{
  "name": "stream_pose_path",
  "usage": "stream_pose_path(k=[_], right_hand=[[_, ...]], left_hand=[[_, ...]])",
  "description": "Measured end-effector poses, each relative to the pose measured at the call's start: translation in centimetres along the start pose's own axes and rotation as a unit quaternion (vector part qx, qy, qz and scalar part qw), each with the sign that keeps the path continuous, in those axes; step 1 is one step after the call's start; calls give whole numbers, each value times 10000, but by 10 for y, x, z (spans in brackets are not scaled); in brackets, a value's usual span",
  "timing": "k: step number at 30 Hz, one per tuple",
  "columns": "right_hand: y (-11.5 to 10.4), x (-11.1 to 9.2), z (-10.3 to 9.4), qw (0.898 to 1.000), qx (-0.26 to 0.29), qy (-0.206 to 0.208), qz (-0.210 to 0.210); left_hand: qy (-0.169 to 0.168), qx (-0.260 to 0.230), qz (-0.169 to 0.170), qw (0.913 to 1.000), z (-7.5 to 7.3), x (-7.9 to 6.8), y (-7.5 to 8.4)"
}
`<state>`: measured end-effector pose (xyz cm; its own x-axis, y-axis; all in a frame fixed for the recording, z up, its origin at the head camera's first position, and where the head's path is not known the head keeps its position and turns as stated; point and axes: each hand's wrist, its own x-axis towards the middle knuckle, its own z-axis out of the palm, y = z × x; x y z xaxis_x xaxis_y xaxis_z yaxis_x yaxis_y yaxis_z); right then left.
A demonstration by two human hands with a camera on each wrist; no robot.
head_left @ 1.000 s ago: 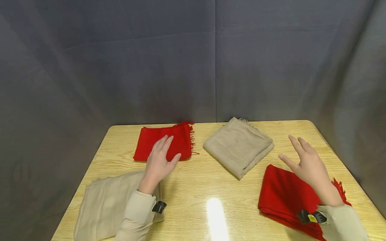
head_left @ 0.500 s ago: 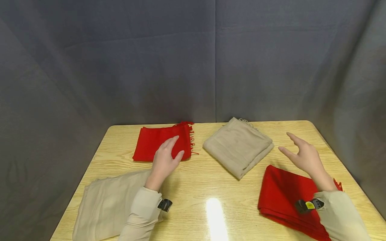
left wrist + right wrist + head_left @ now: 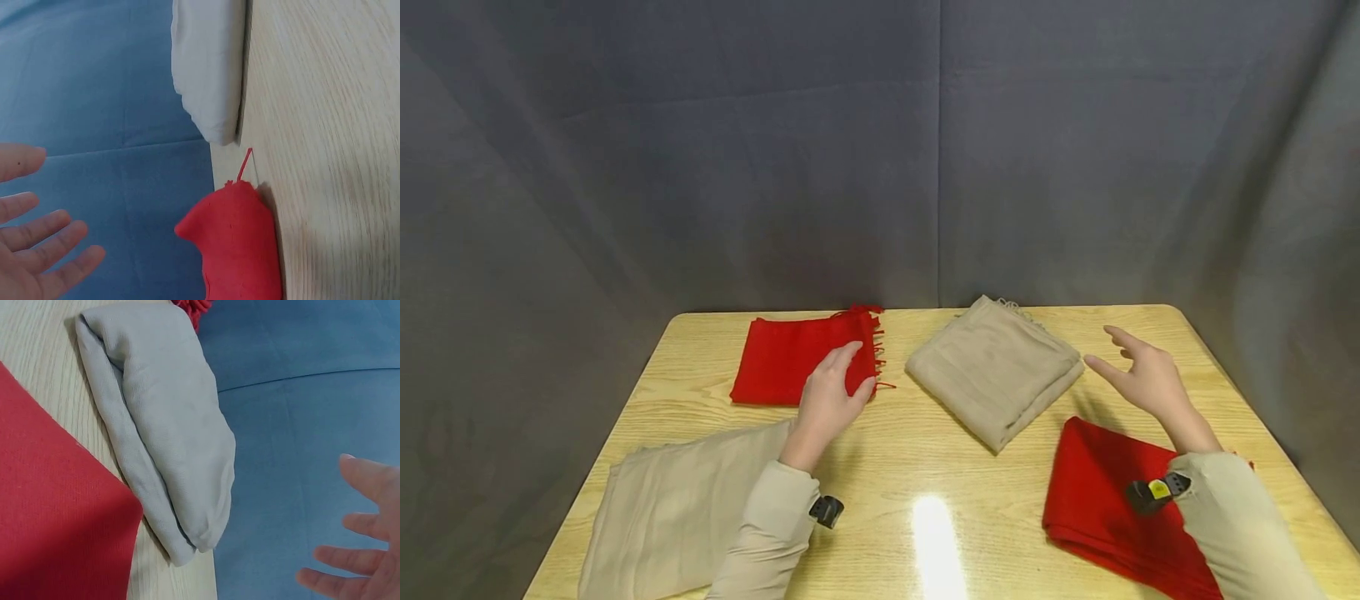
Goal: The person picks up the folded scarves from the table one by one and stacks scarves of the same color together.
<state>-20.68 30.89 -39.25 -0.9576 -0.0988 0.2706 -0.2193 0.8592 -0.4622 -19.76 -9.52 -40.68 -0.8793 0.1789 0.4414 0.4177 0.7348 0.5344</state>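
Observation:
My left hand (image 3: pixel 831 402) hovers by the near right corner of a folded red fringed scarf (image 3: pixel 778 358) at the back left, holding nothing. In the left wrist view, its fingers (image 3: pixel 50 237) are spread apart. My right hand (image 3: pixel 1150 382) is in the air, also holding nothing, between a folded beige fringed scarf (image 3: pixel 996 371) at the back and a folded red scarf (image 3: pixel 1105 500) at the front right. Its thumb and fingers point toward the beige scarf in the head view. A second beige scarf (image 3: pixel 662 517) lies folded at the front left, partly behind my left sleeve.
All four scarves lie on a wood-grain table (image 3: pixel 880 475) with rounded far corners. Grey-blue curtain (image 3: pixel 820 167) hangs behind the table and along both sides. Each wrist wears a black strap, the right strap (image 3: pixel 1157 490) bearing a yellow patch.
My left hand has drifted right across the red scarf. My right hand has moved left and a little farther from me, toward the back beige scarf. The scarves stay where they were.

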Motion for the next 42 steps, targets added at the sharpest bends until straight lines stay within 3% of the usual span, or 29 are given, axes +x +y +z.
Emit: stream_pose_path(k=[13,26,42], right_hand=[[-2,13,4,9999,87,-108,-35],[5,26,11,9997,222,-142,10],[18,41,16,9979,394,-355,365]], left_hand=[[-156,-39,78,9998,14,4,9],[-79,-109,286,9995,27,12,11],[-125,-66,422,9990,42,22,12]])
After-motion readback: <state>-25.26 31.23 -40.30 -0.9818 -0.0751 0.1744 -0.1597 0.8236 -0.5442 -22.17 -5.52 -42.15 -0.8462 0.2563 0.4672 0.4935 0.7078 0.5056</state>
